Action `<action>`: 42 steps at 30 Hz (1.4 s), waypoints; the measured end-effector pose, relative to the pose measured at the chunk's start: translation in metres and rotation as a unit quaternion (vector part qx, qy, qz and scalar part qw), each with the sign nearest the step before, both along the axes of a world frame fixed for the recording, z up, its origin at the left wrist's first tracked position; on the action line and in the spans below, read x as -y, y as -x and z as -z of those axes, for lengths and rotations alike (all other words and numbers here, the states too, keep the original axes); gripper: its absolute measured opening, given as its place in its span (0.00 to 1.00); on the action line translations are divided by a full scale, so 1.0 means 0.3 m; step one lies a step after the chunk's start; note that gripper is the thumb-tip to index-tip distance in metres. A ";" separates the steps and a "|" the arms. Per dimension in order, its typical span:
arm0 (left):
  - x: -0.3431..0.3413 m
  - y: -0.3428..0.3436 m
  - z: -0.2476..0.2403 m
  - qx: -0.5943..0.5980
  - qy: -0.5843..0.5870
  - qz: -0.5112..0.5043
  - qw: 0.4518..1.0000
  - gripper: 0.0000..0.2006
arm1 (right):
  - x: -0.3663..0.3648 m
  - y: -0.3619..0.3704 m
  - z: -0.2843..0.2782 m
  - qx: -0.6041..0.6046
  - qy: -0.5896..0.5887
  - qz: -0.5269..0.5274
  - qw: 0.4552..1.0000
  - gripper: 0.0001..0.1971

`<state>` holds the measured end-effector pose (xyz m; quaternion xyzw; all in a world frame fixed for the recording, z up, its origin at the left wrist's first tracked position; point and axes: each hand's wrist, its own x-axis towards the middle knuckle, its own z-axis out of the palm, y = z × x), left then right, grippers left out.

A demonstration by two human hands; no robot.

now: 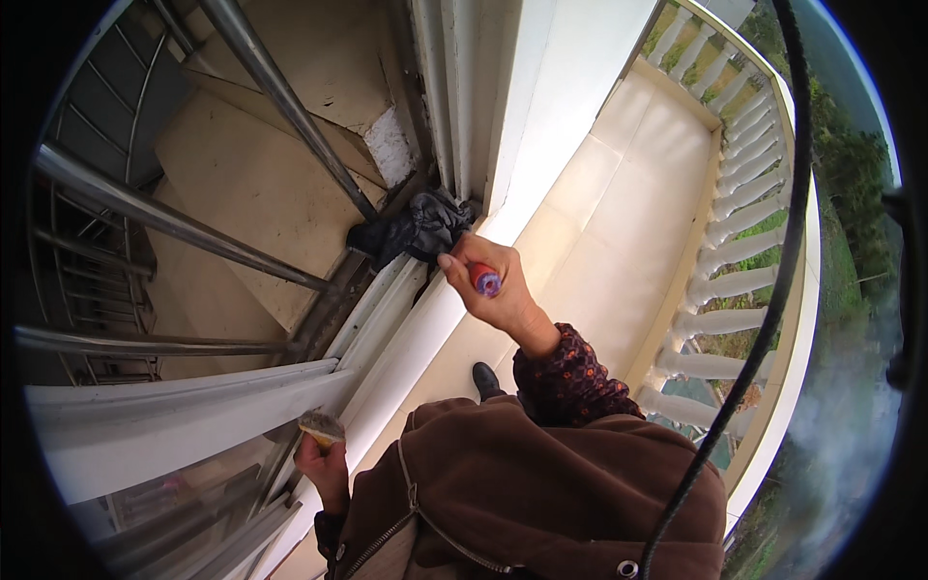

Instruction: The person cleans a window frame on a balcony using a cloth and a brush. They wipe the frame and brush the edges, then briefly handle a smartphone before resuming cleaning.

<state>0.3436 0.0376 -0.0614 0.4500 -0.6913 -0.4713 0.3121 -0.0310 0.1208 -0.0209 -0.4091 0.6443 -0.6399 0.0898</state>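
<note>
My right hand point(500, 290) is closed in a fist round the red handle point(484, 279) of a tool, whose purple end faces up. The tool's other end is hidden. Just beyond this fist, a crumpled black cloth point(416, 230) lies over the white sliding-window track point(382, 304), against the upright frame. Lower on the left, my left hand point(324, 467) grips a small scouring sponge point(321, 426), yellow on its side with a dirty grey top. That hand is beside the white window sash point(193, 425), apart from the cloth.
Steel railings point(184, 222) run close to the track on the left, above beige stair steps point(213, 203). On the right lies a tiled balcony floor point(599, 203), bordered by a white balustrade point(725, 280). A black cord point(773, 319) hangs down across the right side.
</note>
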 end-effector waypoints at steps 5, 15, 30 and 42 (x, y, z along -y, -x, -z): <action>-0.002 0.022 -0.013 -0.008 0.020 -0.002 1.000 0.05 | 0.039 0.004 0.006 -0.233 -0.006 0.099 0.968 0.12; 0.013 -0.021 0.022 0.003 0.010 0.028 1.000 0.09 | 0.035 -0.001 0.017 -0.020 -0.004 0.052 0.998 0.13; 0.014 -0.010 0.011 -0.006 0.002 0.027 1.000 0.07 | -0.034 -0.025 0.031 0.056 0.053 -0.046 0.996 0.12; 0.004 0.009 -0.015 -0.019 -0.026 0.012 0.999 0.08 | -0.038 0.032 0.006 -0.201 0.026 0.058 0.978 0.11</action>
